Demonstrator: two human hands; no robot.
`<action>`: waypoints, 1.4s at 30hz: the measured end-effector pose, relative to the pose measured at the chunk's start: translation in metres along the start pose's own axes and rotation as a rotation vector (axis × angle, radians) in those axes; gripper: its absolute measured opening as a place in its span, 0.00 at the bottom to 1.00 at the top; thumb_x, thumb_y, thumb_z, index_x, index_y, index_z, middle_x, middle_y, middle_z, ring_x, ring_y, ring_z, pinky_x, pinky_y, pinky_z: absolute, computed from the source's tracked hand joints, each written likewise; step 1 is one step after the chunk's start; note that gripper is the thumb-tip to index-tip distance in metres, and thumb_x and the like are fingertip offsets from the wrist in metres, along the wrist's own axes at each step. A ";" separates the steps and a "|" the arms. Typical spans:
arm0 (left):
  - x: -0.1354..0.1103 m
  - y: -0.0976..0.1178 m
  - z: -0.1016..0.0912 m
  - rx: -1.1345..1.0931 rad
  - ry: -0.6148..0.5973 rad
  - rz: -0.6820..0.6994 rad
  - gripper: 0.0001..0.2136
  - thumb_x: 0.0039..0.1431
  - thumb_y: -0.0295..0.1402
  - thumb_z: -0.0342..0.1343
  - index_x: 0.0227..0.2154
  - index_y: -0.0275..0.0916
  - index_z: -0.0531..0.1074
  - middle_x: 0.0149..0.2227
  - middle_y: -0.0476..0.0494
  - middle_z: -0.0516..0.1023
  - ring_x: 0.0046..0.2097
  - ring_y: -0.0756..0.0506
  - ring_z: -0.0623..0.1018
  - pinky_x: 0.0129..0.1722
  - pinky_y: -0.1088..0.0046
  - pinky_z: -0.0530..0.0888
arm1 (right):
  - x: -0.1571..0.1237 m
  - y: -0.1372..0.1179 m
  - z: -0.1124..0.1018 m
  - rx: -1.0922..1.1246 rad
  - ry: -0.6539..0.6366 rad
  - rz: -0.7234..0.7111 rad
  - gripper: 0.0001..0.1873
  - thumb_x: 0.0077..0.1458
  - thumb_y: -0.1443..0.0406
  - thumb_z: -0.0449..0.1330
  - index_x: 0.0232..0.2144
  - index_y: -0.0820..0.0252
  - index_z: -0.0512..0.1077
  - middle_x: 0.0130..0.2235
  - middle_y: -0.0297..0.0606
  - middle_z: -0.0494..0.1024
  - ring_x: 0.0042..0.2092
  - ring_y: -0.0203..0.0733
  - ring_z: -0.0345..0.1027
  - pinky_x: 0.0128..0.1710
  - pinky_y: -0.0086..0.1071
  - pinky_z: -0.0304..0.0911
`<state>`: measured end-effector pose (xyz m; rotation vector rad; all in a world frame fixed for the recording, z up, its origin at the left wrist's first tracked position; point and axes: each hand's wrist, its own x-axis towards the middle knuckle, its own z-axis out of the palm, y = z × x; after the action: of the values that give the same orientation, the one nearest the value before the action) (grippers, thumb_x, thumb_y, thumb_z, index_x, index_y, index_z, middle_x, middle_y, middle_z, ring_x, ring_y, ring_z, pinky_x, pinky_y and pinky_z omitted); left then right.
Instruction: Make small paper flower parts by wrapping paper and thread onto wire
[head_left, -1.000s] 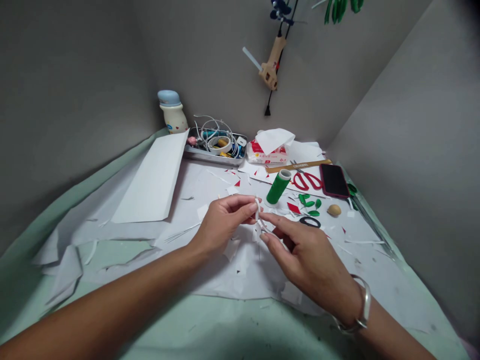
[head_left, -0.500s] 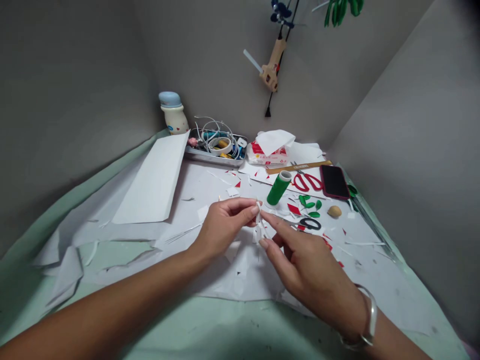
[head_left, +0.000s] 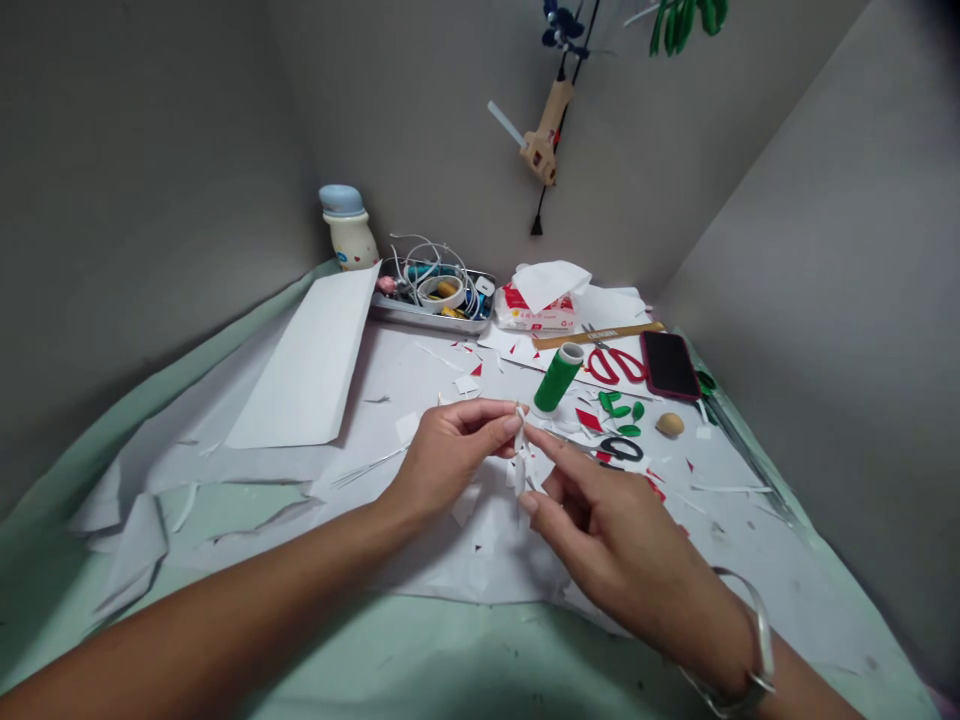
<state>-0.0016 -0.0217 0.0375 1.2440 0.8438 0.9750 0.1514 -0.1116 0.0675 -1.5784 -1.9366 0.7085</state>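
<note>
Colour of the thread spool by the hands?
The thread spool is bright green, with a paler top end. It shows best in the head view.

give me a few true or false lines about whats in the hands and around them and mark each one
1. The left hand pinches a small white paper piece between its fingers. True.
2. The red scissors lie inside the metal tray. False: they lie outside it, beside the phone, and the tray holds cables and other small items.
3. A metal bangle sits on the wrist of the right hand. True.
4. The right hand holds the phone. False: the phone lies on the far side of the table, next to the scissors.
</note>
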 end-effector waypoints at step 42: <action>-0.010 0.007 0.003 0.137 -0.262 0.026 0.06 0.54 0.31 0.63 0.35 0.40 0.82 0.30 0.49 0.81 0.28 0.54 0.73 0.32 0.78 0.72 | 0.012 0.018 -0.029 -0.102 0.183 -0.347 0.05 0.59 0.71 0.60 0.38 0.57 0.71 0.33 0.33 0.73 0.33 0.35 0.65 0.32 0.28 0.60</action>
<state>-0.0028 -0.0315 0.0448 1.4674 0.6984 0.7629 0.1819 -0.0949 0.0766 -1.2658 -2.0602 0.3152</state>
